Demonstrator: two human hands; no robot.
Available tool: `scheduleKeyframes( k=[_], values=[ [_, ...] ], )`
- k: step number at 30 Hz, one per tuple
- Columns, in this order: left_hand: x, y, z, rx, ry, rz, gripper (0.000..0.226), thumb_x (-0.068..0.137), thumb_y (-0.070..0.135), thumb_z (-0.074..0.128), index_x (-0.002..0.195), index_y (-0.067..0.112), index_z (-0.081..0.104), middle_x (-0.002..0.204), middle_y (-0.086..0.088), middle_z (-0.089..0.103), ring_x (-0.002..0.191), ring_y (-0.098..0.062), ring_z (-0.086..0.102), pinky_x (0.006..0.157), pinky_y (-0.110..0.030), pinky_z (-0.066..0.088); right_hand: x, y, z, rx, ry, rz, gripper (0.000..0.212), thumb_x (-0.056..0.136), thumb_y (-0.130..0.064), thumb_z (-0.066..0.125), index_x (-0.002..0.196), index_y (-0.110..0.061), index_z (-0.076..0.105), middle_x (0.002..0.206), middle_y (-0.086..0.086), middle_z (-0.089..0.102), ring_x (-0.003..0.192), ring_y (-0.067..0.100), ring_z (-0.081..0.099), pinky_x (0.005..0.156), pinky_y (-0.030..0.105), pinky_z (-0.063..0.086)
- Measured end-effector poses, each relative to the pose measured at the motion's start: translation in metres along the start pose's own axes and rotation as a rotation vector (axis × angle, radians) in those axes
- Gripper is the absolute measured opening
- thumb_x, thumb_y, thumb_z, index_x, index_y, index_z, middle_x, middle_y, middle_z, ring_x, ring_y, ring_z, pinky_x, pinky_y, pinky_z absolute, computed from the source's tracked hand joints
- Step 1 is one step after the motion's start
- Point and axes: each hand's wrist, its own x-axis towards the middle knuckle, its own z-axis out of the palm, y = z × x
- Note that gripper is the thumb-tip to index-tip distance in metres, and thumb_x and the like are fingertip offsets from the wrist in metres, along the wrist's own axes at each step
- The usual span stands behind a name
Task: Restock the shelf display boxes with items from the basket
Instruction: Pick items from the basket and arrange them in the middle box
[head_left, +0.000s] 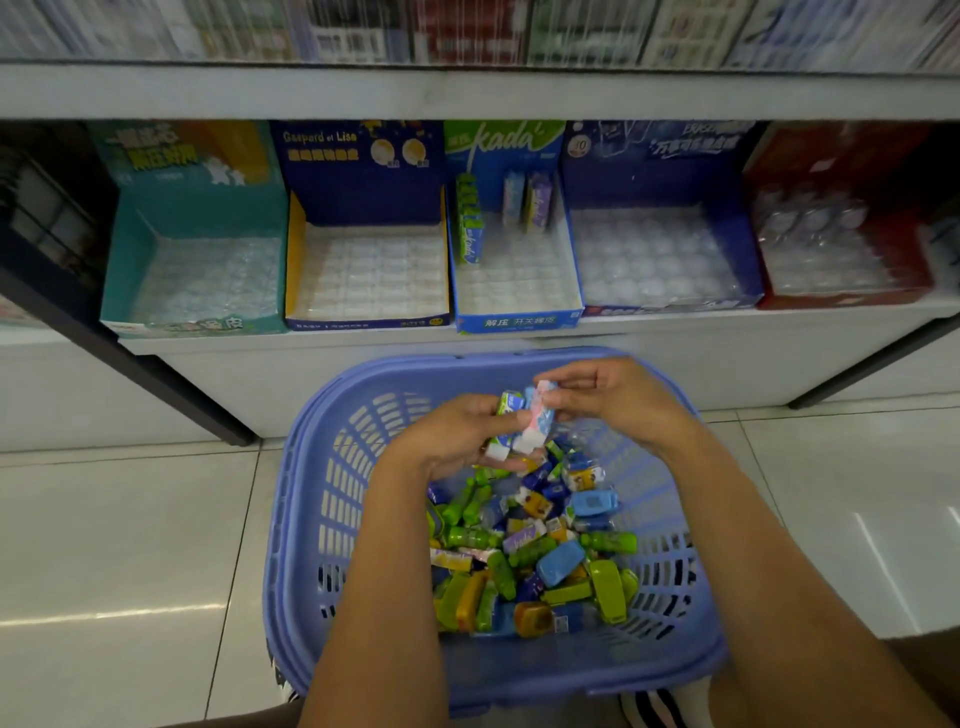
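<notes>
Pink, white and blue wrapped pack, small and oblong, tilted, with the far end raised. The right hand pinched its upper end between thumb and fingertips. The left hand was curled round a small bunch of packs, green-white and blue, which touched the pink one. Both hands were over the far half of the basket, palms turned inward, with the forearms reaching in across its near rim. The lilac basket's floor held loose items: green, blue, yellow, orange. Just beyond the basket's far rim was a shelf carrying display boxes. The kada box, straight beyond the basket, held a row of green packs along its left wall and two upright packs at the back.
</notes>
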Motion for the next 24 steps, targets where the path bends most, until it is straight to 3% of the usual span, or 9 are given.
scheduleKeyframes(
  k=[6,10,13,17,19,22,24],
  values=[
    [-0.020,0.048,0.016,-0.099,0.139,0.296,0.015,0.095,0.013,0.051,0.099,0.012,0.066,0.083,0.001,0.075,0.073,-0.011,0.071,0.061,-0.021,0.057,-0.002,-0.060,-0.022,0.135,0.220,-0.224,0.014,0.080,0.000,0.067,0.086,-0.011,0.063,0.064,-0.001,0.070,0.053,0.007,0.064,0.054,0.016,0.052],
    [-0.019,0.056,0.025,-0.216,0.232,0.393,0.018,0.097,0.012,0.048,0.100,0.013,0.066,0.083,0.001,0.075,0.073,-0.011,0.071,0.060,-0.021,0.056,0.017,-0.092,-0.045,0.352,0.267,-0.249,0.014,0.087,0.005,0.057,0.092,-0.008,0.061,0.065,-0.005,0.070,0.059,0.006,0.066,0.066,0.017,0.056],
    [-0.014,0.055,0.029,-0.323,0.305,0.416,0.018,0.097,0.012,0.047,0.099,0.012,0.065,0.083,0.000,0.075,0.071,-0.011,0.071,0.059,-0.020,0.056,0.038,-0.113,-0.051,0.365,0.316,-0.270,0.009,0.086,0.003,0.059,0.086,-0.005,0.063,0.065,-0.004,0.071,0.062,0.007,0.068,0.064,0.018,0.055],
    [-0.007,0.053,0.025,-0.375,0.402,0.424,0.017,0.097,0.011,0.048,0.102,0.010,0.064,0.092,-0.007,0.072,0.072,-0.013,0.071,0.060,-0.022,0.057,0.065,-0.128,-0.049,0.133,0.350,-0.281,0.010,0.084,0.001,0.063,0.078,-0.007,0.066,0.076,0.009,0.070,0.073,0.016,0.067,0.070,0.021,0.055],
    [-0.005,0.054,0.022,-0.408,0.418,0.434,0.016,0.097,0.010,0.049,0.102,0.009,0.064,0.092,-0.008,0.072,0.072,-0.014,0.071,0.061,-0.023,0.057,0.077,-0.134,-0.044,-0.053,0.338,-0.246,0.003,0.079,0.002,0.066,0.077,0.001,0.068,0.085,0.017,0.066,0.081,0.022,0.061,0.076,0.020,0.054],
    [-0.005,0.055,0.018,-0.426,0.430,0.442,0.015,0.096,0.011,0.051,0.104,0.009,0.064,0.091,-0.008,0.073,0.075,-0.016,0.072,0.060,-0.022,0.056,0.093,-0.145,-0.038,-0.493,0.384,-0.282,0.016,0.081,0.000,0.065,0.097,-0.001,0.070,0.095,0.005,0.065,0.089,0.010,0.057,0.072,0.003,0.042],
    [-0.004,0.055,0.016,-0.427,0.430,0.441,0.016,0.096,0.011,0.052,0.107,0.008,0.064,0.091,-0.008,0.073,0.077,-0.016,0.072,0.060,-0.021,0.055,0.098,-0.149,-0.033,-0.635,0.355,-0.317,0.014,0.084,-0.007,0.063,0.096,-0.008,0.070,0.100,0.003,0.066,0.098,0.014,0.059,0.074,0.005,0.041]
  ],
)
